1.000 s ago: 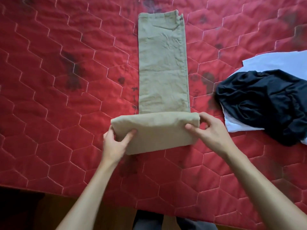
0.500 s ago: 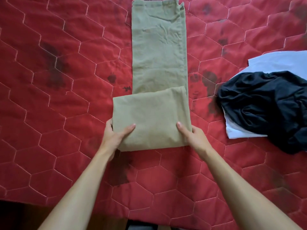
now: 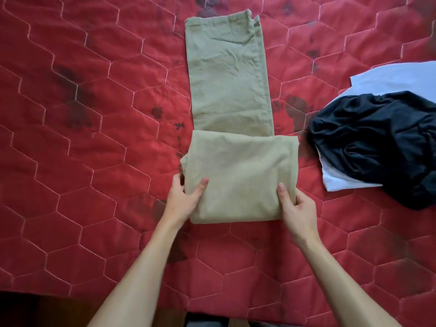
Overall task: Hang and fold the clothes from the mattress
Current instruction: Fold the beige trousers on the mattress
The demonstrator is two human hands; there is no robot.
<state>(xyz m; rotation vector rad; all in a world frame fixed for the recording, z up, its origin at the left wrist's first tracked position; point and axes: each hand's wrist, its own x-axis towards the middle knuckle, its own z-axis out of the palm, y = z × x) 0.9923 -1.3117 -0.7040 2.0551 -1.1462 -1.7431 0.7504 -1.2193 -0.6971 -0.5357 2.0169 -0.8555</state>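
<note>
Khaki trousers [image 3: 226,86] lie lengthwise on the red quilted mattress [image 3: 82,138], legs stacked, with the near end folded into a thick block [image 3: 238,175]. My left hand [image 3: 182,199] grips the block's left edge, thumb on top and fingers underneath. My right hand [image 3: 296,206] grips the block's right near corner the same way. A crumpled black garment [image 3: 377,140] lies to the right on top of a white garment [image 3: 396,76].
The mattress's near edge [image 3: 118,300] runs along the bottom, with dark floor below it. Dark stains mark the quilted cover left of the trousers and around them. The clothes pile sits close to the folded block's right side.
The folded part has been rolled over once more toward the far end, and both hands shifted with it to hold its sides.
</note>
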